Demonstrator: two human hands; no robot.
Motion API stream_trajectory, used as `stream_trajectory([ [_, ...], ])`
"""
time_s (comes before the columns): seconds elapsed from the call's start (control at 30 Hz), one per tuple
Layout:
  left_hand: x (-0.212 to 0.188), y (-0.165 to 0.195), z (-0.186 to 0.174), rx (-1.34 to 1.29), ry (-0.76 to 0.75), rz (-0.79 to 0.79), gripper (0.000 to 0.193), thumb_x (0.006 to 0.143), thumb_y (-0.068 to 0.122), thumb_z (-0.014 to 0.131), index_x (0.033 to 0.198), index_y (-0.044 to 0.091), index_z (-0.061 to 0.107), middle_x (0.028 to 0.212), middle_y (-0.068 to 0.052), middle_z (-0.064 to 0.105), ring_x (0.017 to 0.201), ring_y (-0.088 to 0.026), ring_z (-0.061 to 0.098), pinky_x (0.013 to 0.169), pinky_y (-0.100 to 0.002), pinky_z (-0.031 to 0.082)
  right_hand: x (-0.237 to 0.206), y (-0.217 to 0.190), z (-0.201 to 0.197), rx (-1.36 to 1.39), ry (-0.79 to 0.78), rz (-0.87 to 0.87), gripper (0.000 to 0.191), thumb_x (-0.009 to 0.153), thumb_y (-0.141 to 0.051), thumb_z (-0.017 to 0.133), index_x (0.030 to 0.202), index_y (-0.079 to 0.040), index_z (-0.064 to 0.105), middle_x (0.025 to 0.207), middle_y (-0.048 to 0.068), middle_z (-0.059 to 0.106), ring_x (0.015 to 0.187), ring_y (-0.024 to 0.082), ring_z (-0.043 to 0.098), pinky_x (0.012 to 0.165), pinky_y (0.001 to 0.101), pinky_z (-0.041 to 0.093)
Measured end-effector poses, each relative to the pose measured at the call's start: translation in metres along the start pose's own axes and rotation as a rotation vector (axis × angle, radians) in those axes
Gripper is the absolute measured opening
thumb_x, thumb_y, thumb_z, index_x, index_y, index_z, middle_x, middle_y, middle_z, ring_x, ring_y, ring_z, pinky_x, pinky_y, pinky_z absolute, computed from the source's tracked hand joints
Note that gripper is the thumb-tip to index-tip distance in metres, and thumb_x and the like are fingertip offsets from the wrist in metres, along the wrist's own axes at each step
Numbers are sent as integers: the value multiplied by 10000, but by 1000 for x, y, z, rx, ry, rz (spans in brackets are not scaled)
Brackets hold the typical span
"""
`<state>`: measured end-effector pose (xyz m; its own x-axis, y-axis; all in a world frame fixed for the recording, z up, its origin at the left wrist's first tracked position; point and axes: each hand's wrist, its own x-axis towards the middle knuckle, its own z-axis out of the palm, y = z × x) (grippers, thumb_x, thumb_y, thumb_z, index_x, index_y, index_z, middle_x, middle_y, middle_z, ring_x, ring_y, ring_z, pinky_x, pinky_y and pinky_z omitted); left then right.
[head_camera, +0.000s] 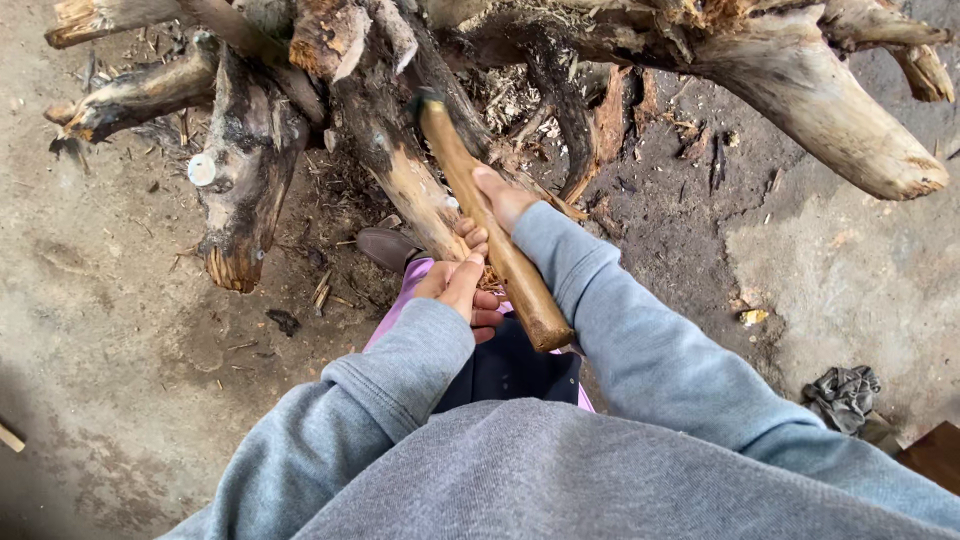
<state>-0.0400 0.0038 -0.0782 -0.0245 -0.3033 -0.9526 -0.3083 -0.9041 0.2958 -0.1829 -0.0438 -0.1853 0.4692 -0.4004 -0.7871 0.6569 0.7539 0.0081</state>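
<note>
Two hands: both are closed on one wooden handle (495, 235) at the middle of the frame.
Right hand (503, 197): set higher on the handle, fingers wrapped round its far side and hidden there; only the thumb and back of the hand are seen.
Left hand (463, 283): placed lower, fingers curled tight round the handle, fingertips showing on its left edge.
Handle: laid on a slant from upper middle down to its cut butt end at the centre of the frame.
Tool head (428, 100): mostly buried among the roots; its shape cannot be made out.
Root stump (380, 120): spread across the top of the frame, its upper parts cut off by the edge.
White disc (201, 169): seen on a root at upper left; its kind cannot be told.
Shoe (385, 246): brown, partly hidden behind root and hands.
Sleeves (640, 340): grey, filling the lower frame and covering the body.
Crumpled cloth (843, 393): dark grey, lying on the ground at lower right.
Ground (110, 330): bare dirt strewn with wood chips.
</note>
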Motion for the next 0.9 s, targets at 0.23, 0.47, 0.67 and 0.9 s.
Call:
stream_trajectory([
  [0.23, -2, 11, 7, -96, -44, -32, 532, 938, 566, 524, 1217, 115, 568, 921, -147, 690, 698, -262, 712, 605, -401, 584, 4, -47, 82, -360, 298, -79, 430, 1073, -421, 329, 1502, -442, 353, 725, 54, 503, 494, 113, 403, 378, 256, 408],
  [0.47, 18, 7, -5, -114, -92, 72, 570, 915, 534, 572, 1257, 79, 557, 986, -151, 704, 742, -255, 736, 636, -394, 608, 4, -33, 46, 451, -165, -15, 450, 1101, -493, 435, 1235, -64, 411, 789, 43, 474, 537, 91, 428, 402, 237, 421],
  [0.67, 26, -22, -14, -46, -64, 357, 590, 1018, 553, 661, 1240, 6, 692, 1051, -158, 774, 827, -193, 725, 718, -339, 577, 15, 11, 42, 479, -38, -51, 502, 1020, -602, 396, 1134, -115, 368, 752, 49, 433, 517, 113, 392, 422, 291, 403],
  [0.9, -7, 12, -12, -108, -255, -9, 604, 886, 599, 579, 1259, 124, 575, 918, -91, 697, 692, -207, 700, 627, -380, 594, -19, -26, 27, 134, 48, -53, 523, 1028, -616, 405, 1170, -118, 475, 661, -7, 434, 452, 74, 357, 363, 239, 366],
])
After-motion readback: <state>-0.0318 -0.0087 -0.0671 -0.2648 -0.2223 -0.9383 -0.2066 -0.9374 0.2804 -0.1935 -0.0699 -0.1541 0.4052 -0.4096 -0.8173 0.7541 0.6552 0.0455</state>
